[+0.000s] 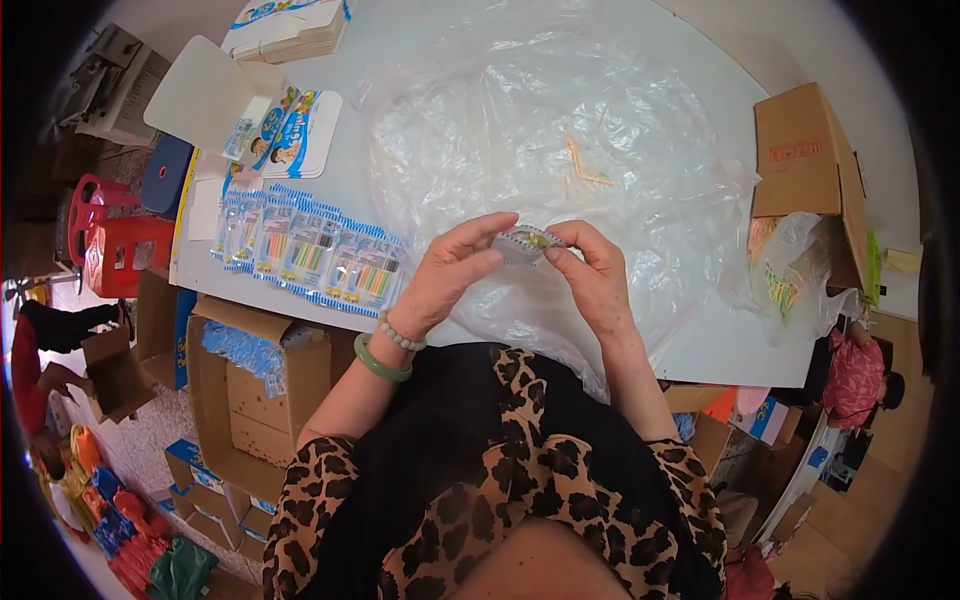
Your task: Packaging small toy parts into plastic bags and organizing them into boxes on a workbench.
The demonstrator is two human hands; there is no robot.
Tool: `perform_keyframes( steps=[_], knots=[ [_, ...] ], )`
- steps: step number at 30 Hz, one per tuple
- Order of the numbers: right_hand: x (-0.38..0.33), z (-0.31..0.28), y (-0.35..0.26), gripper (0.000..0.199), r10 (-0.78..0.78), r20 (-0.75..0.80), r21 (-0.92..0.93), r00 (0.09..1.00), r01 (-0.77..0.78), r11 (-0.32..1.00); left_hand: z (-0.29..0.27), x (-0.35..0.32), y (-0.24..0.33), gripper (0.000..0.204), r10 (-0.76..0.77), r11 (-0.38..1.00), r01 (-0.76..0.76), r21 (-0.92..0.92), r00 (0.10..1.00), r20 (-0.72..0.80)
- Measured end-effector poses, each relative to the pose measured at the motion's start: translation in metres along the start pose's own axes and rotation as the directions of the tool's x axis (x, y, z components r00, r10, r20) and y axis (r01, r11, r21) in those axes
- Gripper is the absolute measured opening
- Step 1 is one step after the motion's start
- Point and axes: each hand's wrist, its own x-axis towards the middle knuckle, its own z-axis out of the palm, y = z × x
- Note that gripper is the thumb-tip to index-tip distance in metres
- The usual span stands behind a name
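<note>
Between my two hands is a small clear packet [521, 246] with a patterned edge and something colourful inside, held above the table near its front edge. My left hand [450, 272] pinches its left end between thumb and fingers. At the opposite end, the thumb and forefinger of my right hand [597, 277] grip the packet's upper corner. Left of my hands lies an overlapping row of clear packets [312, 255] with blue striped borders and coloured sticks inside. A few thin orange sticks [585, 172] lie on a crumpled clear plastic sheet [500, 130] beyond my hands.
An open white display box [205, 100] and stacked printed cartons [300, 30] occupy the far left. At the right edge, a cardboard box [800, 150] has a plastic bag of coloured sticks [785, 270] spilling out. Below the table's left side stands an open cardboard box [255, 415].
</note>
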Motion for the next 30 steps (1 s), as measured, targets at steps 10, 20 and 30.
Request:
perform_keyframes(
  steps=[10,20,30],
  knots=[
    [-0.011,0.012,0.003,0.009,0.040,0.077,0.133,0.996,-0.050,0.990,0.011,0.006,-0.007,0.013,0.147,0.964,-0.135,0.227,0.988,-0.039],
    [-0.011,0.058,-0.009,0.007,0.240,0.493,0.134,0.836,-0.346,0.928,-0.039,-0.050,0.038,0.007,0.522,0.333,-0.059,0.941,0.843,-0.132],
    [-0.008,0.083,0.015,0.017,-0.182,0.741,-0.327,0.646,0.584,0.743,-0.089,-0.054,0.039,0.042,0.645,-0.314,0.350,0.882,0.760,-0.072]
  ],
)
